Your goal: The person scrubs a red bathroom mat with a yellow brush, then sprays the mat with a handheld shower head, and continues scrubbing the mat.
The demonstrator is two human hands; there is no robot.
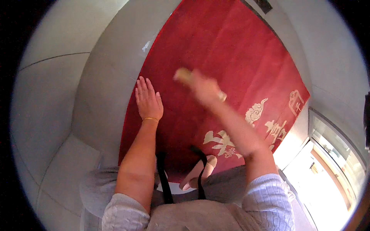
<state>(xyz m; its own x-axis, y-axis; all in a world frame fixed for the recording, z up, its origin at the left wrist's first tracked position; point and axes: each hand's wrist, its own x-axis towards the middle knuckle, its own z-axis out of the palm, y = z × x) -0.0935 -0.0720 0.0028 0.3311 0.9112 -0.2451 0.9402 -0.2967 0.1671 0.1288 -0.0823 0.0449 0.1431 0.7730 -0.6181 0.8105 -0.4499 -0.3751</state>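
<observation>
A red mat (216, 42) with cream cloud shapes and lettering lies on the floor in front of me. My left hand (148, 101) rests flat at the mat's left edge, its fingers stretched out and holding nothing. Over the middle of the mat, my right hand (208, 90) is closed around a yellowish oblong object (182, 76). One end of it sticks out past the fingers and a small pale part shows near the wrist. Motion blurs both hand and object, so its exact kind cannot be made out.
Grey floor tiles (104, 77) border the mat on the left. My feet in light shoes (210, 163) are at its near edge, with black straps (163, 177) hanging in front. A framed glass door or window (335, 142) stands in bright light at the right.
</observation>
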